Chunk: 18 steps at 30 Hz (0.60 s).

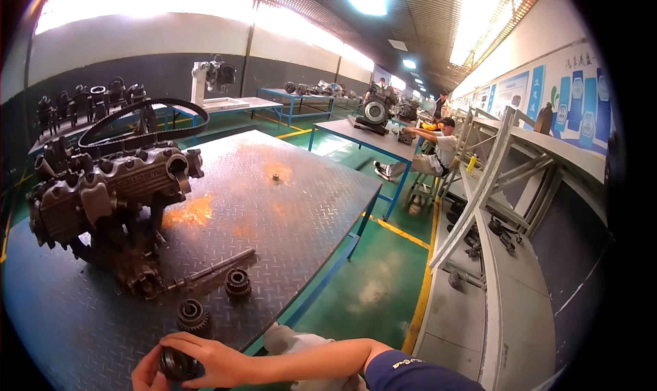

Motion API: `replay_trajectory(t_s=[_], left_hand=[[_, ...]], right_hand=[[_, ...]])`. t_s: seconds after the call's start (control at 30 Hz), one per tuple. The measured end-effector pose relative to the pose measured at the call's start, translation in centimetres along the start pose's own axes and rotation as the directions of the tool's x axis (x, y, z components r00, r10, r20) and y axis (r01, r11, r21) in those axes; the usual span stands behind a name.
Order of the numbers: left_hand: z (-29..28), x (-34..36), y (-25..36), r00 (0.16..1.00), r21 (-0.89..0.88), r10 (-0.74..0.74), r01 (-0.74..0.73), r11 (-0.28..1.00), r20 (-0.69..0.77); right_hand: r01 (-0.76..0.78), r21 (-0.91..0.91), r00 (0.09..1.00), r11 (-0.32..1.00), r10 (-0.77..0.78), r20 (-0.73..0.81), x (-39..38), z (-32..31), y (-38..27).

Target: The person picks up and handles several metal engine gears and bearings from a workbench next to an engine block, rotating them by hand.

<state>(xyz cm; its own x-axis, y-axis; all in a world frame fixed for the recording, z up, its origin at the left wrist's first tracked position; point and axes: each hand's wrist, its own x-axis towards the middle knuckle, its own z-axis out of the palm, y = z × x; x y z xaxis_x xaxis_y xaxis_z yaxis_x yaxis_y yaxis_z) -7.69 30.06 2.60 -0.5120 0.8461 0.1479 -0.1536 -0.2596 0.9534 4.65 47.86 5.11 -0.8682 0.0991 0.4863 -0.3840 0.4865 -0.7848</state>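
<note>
At the bottom of the view, a dark round metal part [178, 365], which looks like a gear, sits between my two hands. My right hand [217, 361] curls over its top and right side. Against its left side press the fingers of my left hand [146, 373], mostly cut off by the lower edge. Just beyond stands a toothed gear [193, 314] on the steel table [287, 206]. Another gear [238, 282] is farther right, near a long metal shaft [212, 269]. A large greasy engine [113, 192] takes up the table's left side.
A black belt [147, 107] loops above the engine. A small nut-like piece [276, 177] lies among rusty stains. Grey metal shelving [489, 206] runs along the right. At another blue-legged table [369, 136], a person [438, 151] sits with parts.
</note>
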Motion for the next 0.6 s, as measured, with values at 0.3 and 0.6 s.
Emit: replay_trajectory(t_s=[0.3,0.6], left_hand=[[1.1,-1.4,0.8,0.994,0.158,0.045,-0.03,0.987,-0.095],[3.1,-1.4,0.6,0.944,0.249,0.286,-0.241,0.938,-0.164]], right_hand=[[-0.061,0.094,0.998,0.994,0.061,0.006,-0.8,0.0,-0.6],[-0.105,0.148,0.994,0.983,0.101,0.037,-0.9,-0.3,-1.7]])
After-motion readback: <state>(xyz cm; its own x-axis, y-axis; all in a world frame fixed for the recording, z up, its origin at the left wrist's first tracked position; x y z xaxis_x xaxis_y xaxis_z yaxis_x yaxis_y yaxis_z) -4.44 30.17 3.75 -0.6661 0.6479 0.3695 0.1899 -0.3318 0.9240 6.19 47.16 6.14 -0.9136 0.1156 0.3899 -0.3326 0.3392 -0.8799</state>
